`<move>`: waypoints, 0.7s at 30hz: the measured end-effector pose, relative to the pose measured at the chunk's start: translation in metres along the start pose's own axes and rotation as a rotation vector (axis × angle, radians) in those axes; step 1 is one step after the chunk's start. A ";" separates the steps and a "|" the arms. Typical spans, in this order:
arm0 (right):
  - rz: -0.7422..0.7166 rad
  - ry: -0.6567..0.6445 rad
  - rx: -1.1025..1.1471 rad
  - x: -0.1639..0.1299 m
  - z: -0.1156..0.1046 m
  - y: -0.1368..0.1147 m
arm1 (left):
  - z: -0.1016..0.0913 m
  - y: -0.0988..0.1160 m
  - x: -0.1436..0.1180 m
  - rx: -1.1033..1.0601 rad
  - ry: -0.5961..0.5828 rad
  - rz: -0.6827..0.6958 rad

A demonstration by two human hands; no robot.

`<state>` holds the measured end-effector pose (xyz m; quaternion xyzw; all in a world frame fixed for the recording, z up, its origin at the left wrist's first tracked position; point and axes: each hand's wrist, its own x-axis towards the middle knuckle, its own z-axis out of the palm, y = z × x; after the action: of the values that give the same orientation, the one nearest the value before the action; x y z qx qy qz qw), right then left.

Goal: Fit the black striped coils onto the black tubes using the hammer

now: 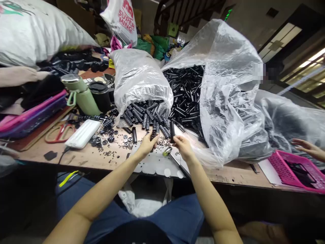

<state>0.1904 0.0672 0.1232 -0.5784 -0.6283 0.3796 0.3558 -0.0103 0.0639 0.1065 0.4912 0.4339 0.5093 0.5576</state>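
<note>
My left hand (pixel 146 144) rests on the wooden table (pixel 96 157), its fingertips closed on a black ribbed piece (pixel 153 137) at the mouth of a clear plastic bag of ribbed black springs (pixel 142 86). My right hand (pixel 183 146) holds a smooth black tube (pixel 172 131) upright. Just behind it a large clear bag (pixel 223 88) spills several more black tubes (pixel 185 91). A screwdriver (pixel 175 160) with a yellow-green handle lies on the table between my hands.
A green flask (pixel 80 95), a black cup (pixel 100 95), red scissors (pixel 59 133), a white power bank (pixel 83 133) and small black washers (pixel 111 135) lie left. Another person's hand (pixel 307 148) reaches over a pink basket (pixel 296 167) at the right.
</note>
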 end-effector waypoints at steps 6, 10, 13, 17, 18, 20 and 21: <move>-0.389 -0.169 -0.275 -0.031 0.046 -0.031 | -0.005 -0.008 -0.017 -0.176 -0.020 -0.218; -0.591 -0.236 -0.576 -0.024 0.047 -0.037 | -0.016 -0.007 -0.029 -0.152 -0.092 -0.251; -0.535 -0.191 -0.534 -0.029 0.052 -0.028 | -0.021 -0.005 -0.035 -0.297 -0.075 -0.217; -0.468 -0.162 -0.405 -0.051 0.061 -0.021 | -0.027 -0.003 -0.039 -0.427 -0.029 -0.210; -0.462 -0.152 -0.383 -0.056 0.063 -0.023 | -0.028 -0.002 -0.040 -0.429 -0.030 -0.224; -0.471 -0.119 -0.356 -0.064 0.067 -0.030 | -0.028 -0.001 -0.042 -0.453 -0.032 -0.255; -0.492 -0.102 -0.351 -0.066 0.068 -0.034 | -0.027 0.000 -0.043 -0.480 -0.026 -0.272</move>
<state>0.1193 -0.0048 0.1216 -0.4416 -0.8227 0.1960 0.2996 -0.0410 0.0241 0.1023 0.2889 0.3554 0.5116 0.7269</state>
